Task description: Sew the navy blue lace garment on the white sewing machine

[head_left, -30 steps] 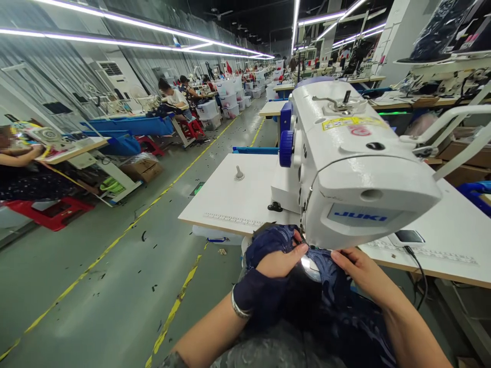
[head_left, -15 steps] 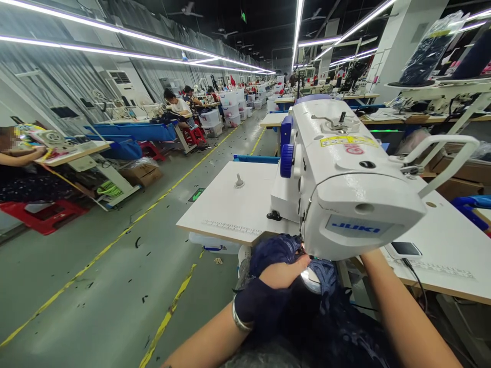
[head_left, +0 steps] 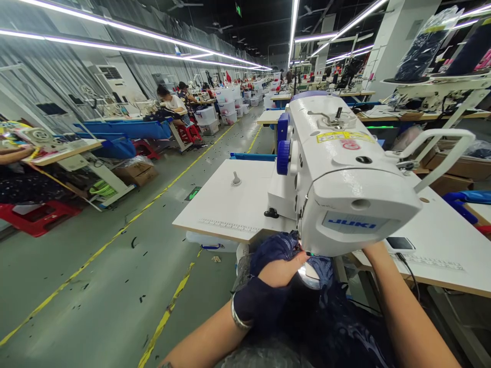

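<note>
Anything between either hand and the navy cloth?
Nothing visible stands between the left hand and the navy cloth; they touch. The sewing machine hides most of the right hand, so I can't tell there.

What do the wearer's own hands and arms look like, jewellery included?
The left hand has a silver bangle at its wrist; dark navy fabric wraps beside it, possibly garment rather than cuff. The right forearm is bare, the right hand mostly hidden.

Your white desk (head_left: 215, 197) carries the sewing machine (head_left: 345, 168), a small grey peg (head_left: 236, 180) to its left and a corded, dark-screened device (head_left: 400, 244) to its right.
</note>
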Demonstrator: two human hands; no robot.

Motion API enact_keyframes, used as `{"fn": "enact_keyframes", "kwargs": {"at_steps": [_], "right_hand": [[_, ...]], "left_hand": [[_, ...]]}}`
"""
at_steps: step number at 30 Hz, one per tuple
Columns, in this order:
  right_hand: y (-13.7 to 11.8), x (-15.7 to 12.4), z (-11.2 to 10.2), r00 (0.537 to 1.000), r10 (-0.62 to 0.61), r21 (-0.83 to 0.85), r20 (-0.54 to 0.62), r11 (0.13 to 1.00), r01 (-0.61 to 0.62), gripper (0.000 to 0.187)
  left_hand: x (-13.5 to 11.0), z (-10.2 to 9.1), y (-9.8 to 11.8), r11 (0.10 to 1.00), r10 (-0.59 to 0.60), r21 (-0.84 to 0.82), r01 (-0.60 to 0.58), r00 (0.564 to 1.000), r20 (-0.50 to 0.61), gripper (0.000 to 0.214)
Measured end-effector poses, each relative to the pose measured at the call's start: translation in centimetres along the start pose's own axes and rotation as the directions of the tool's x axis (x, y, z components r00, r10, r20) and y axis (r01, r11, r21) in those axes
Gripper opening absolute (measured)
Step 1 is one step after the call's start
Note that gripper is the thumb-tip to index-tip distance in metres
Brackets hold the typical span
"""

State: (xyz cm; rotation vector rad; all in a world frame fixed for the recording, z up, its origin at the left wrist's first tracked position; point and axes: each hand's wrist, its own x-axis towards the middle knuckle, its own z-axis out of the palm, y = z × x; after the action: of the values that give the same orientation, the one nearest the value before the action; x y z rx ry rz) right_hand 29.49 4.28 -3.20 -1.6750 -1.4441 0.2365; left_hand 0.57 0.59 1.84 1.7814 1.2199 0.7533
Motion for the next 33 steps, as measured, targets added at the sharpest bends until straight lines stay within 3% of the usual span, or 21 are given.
{"fn": "enact_keyframes", "kwargs": {"at_steps": [3,5,9,11,15,18,20,21,23,25,28,33], "right_hand": [[-1.7,-3.0,-0.6,0.997,0.048,0.085,0.057,0.995,-0.052,0.027],[-3.1,-5.6,-0.6,0.984,0.086,0.246,0.154,0.961,-0.123,0.032],[-5.7,-9.5,-0.4,0.913,0.180,0.567,0.366,0.734,-0.372,0.039],[-6.6,-10.3,-0.4,0.898,0.212,0.570,0.387,0.711,-0.413,0.040],[-7.1,-10.5,-0.5,0.900,0.226,0.510,0.373,0.760,-0.403,0.039],[-7.3,-10.8,-0.3,0.958,0.150,0.378,0.245,0.895,-0.237,0.032],[-7.4,-11.2,-0.1,0.993,-0.023,0.213,0.112,0.977,-0.001,0.021],[-7.5,-11.4,0.0,0.988,-0.143,0.127,0.051,0.983,0.136,0.014],[-7.6,-11.6,0.3,0.928,-0.369,-0.004,-0.043,0.929,0.370,0.010],[-7.7,-11.7,0.6,0.856,-0.510,-0.074,-0.082,0.860,0.505,0.020],[-7.5,-11.6,0.9,0.803,-0.594,-0.116,-0.050,0.802,0.586,0.031],[-7.0,-11.5,0.8,0.774,-0.633,-0.153,0.003,0.764,0.626,0.034]], "left_hand": [[-0.1,-0.2,0.4,1.000,0.002,-0.016,-0.002,1.000,0.006,0.030],[-0.2,-0.3,0.8,1.000,-0.009,0.009,0.009,1.000,0.015,0.033],[-0.3,-0.4,1.4,1.000,-0.009,0.015,0.009,0.999,0.048,0.034],[-0.4,-0.3,1.4,1.000,0.001,-0.025,0.002,0.995,0.102,0.033],[-0.6,-0.2,1.0,0.996,0.026,-0.084,-0.015,0.990,0.141,0.032],[-0.8,-0.2,0.6,0.998,0.003,-0.070,0.006,0.992,0.126,0.031],[-0.9,-0.2,0.4,0.998,0.008,-0.060,0.001,0.990,0.140,0.032],[-0.9,-0.1,0.3,0.998,0.017,-0.061,-0.007,0.987,0.157,0.032],[-0.9,0.1,-0.1,0.997,0.031,-0.077,-0.015,0.979,0.201,0.033],[-0.8,0.3,-0.4,0.994,0.026,-0.106,-0.002,0.974,0.227,0.033],[-0.8,0.5,-0.4,0.987,0.000,-0.155,0.037,0.972,0.237,0.036],[-0.8,0.4,0.9,0.978,-0.039,-0.188,0.088,0.968,0.249,0.037]]}}
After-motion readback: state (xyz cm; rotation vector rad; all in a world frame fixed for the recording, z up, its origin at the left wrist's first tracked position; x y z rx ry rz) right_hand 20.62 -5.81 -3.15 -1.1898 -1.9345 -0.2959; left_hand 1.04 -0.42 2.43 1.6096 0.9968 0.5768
